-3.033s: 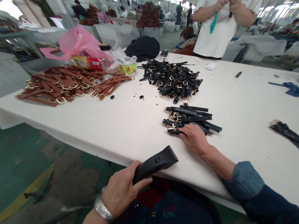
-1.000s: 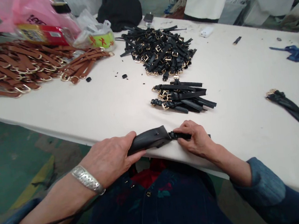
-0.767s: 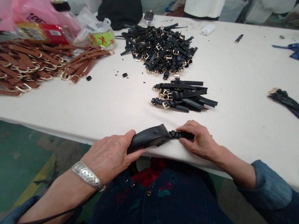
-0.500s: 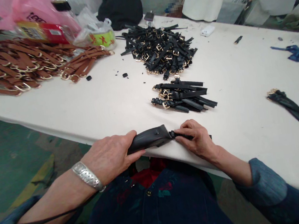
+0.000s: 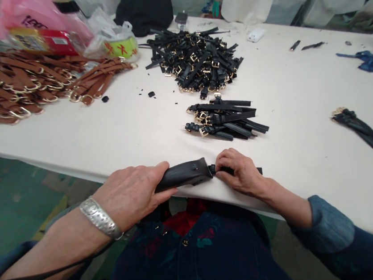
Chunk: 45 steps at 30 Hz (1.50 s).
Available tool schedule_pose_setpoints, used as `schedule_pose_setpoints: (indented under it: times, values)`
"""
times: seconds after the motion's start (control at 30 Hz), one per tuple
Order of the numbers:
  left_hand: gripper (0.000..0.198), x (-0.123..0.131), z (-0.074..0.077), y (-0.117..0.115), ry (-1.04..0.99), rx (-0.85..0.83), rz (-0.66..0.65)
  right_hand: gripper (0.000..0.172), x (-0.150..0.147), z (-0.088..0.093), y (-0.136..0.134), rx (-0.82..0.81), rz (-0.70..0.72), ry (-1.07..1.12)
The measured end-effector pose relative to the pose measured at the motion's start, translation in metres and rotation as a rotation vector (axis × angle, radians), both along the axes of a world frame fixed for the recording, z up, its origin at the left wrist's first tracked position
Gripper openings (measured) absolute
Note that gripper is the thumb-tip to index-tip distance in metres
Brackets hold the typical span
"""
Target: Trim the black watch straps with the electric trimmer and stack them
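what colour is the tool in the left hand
The handheld tool is black, clearest in the head view.

The white table [image 5: 132, 132] bears heaped black straps [image 5: 203, 64] and brown straps [image 5: 14, 81].

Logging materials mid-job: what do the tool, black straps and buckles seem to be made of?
Tool: probably hard plastic, satin black; smooth moulded body, soft highlights.
Straps: leather or imitation, can't tell which; low sheen on flat strips.
Buckles: apparently metal, polished gold finish; bright glints on thin frames.
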<state>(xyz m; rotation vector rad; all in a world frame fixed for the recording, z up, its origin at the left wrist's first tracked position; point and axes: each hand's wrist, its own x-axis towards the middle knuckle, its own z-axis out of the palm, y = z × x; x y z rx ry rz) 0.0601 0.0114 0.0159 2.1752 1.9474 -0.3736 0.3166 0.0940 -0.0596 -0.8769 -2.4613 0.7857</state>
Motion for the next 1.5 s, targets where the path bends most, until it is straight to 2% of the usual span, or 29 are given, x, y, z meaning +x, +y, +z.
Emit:
schedule_pose_setpoints:
  times: [0.13, 0.27, 0.53, 0.7, 0.93, 1.1, 1.2, 1.3, 1.5]
  values:
    - [0.054, 0.001, 0.000, -0.002, 0.016, -0.002, -0.018, 0.007, -0.002, 0.006, 0.002, -0.039, 0.021, -0.050]
    - [0.049, -0.001, 0.005, -0.005, 0.006, -0.045, -0.026, 0.010, -0.003, 0.004, 0.002, -0.110, 0.011, -0.002]
    - [0.033, 0.002, 0.016, -0.003, -0.020, -0.072, -0.076, 0.015, -0.008, -0.004, 0.000, -0.180, -0.208, 0.003]
    - [0.032, 0.005, 0.019, 0.000, -0.001, -0.063, -0.100, 0.016, -0.011, -0.004, 0.000, -0.246, -0.255, 0.071]
    - [0.033, 0.012, 0.022, 0.013, 0.023, -0.036, -0.126, 0.017, -0.012, -0.009, 0.002, -0.198, -0.267, 0.070]
    - [0.039, 0.011, 0.022, 0.019, 0.026, -0.053, -0.120, 0.025, -0.013, -0.005, 0.001, -0.233, -0.271, 0.057]
    - [0.037, 0.005, 0.021, 0.019, 0.000, -0.092, -0.110, 0.010, -0.013, -0.001, -0.002, -0.247, -0.258, 0.050]
    - [0.035, -0.002, 0.021, 0.018, 0.009, -0.096, -0.119, 0.019, -0.012, -0.002, -0.003, -0.187, -0.205, 0.070]
    - [0.037, -0.014, 0.024, 0.013, 0.062, -0.102, -0.111, 0.011, -0.009, -0.008, 0.000, -0.179, -0.144, 0.149]
